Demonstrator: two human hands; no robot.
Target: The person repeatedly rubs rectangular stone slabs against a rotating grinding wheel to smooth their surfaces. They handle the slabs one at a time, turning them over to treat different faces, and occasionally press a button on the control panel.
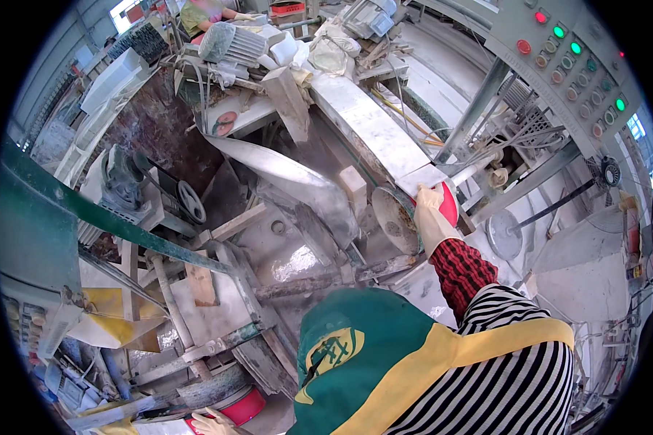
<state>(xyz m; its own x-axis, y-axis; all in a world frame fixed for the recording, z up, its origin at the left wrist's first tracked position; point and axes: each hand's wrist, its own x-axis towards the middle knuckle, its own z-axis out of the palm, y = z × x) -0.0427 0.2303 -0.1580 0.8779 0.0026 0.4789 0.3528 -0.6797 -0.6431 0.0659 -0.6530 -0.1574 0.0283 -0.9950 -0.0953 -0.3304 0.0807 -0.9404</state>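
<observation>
My right hand (432, 214), in a white glove with a red palm, grips the near end of a long white stone slab (374, 123) that runs up and to the left on a machine bed. Just left of that hand stands a round grey grinding disc (393, 217) caked in stone dust. My left hand (210, 422) shows only partly at the lower edge, lying against a round grey piece with a red rim (243, 406); its grip is hidden. My green apron (363, 355) with yellow straps fills the lower middle.
A grey control panel (573, 65) with green and red lights hangs at the upper right. A green machine beam (87, 210) crosses the left side, with a motor and pulley (189, 199) behind it. Stone offcuts pile up at the top, where another person (203, 11) works.
</observation>
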